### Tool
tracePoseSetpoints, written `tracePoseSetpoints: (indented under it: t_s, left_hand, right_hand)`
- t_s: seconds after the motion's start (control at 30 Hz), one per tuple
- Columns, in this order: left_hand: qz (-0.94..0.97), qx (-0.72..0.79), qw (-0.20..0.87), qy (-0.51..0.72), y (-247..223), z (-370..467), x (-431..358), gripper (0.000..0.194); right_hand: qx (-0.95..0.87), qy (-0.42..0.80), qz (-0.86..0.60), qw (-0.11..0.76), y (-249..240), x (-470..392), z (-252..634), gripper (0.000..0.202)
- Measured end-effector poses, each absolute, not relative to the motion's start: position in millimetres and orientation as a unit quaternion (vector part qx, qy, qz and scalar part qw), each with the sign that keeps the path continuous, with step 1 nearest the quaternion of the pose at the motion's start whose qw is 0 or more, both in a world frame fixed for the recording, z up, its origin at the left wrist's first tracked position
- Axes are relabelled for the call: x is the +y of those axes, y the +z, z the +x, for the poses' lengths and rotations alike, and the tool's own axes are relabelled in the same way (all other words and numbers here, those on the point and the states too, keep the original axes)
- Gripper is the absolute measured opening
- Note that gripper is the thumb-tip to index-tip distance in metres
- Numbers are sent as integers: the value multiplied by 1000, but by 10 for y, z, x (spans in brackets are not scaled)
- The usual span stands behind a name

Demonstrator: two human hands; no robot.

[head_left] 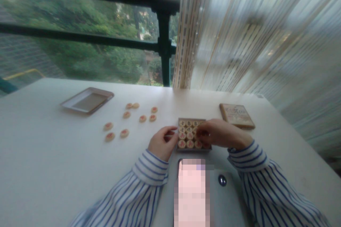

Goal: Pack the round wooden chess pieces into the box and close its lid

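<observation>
A small square box (pixel 195 149) stands on the white table, holding rows of round wooden pieces (pixel 190 144) with red or dark characters. My left hand (pixel 164 142) is at the box's left edge, its thumb and fingers closed against the side. Over the right part of the box is my right hand (pixel 220 134), fingers curled down onto the pieces; whatever is between its fingertips is hidden. Several loose round pieces with red characters (pixel 124 133) lie on the table to the left of the box.
A shallow rectangular tray (pixel 103 104) lies at the back left. The patterned box lid (pixel 237 116) is at the right. In front are a phone with a blurred screen (pixel 191 195) and a pale device (pixel 229 198). Behind the table (pixel 66 170) are green railings and a striped curtain.
</observation>
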State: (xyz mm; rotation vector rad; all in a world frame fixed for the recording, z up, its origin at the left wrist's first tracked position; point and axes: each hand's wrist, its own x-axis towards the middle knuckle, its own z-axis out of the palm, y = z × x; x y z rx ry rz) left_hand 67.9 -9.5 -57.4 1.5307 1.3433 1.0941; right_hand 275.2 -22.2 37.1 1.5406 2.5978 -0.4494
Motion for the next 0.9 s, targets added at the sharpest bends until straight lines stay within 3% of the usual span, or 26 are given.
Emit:
tracePoseSetpoints:
  t_s: [0.3, 0.47, 0.9]
  left_hand:
    - [610, 527, 408, 429, -519, 670, -112, 35]
    - [619, 519, 422, 411, -465, 644, -122, 36]
    - [625, 499, 426, 422, -501, 661, -118, 32]
  right_hand:
    - [837, -137, 529, 36, 457, -260, 2771, 27]
    - [822, -68, 564, 37, 468, -243, 2788, 22]
    - [748, -12, 661, 59, 283, -149, 2924, 37]
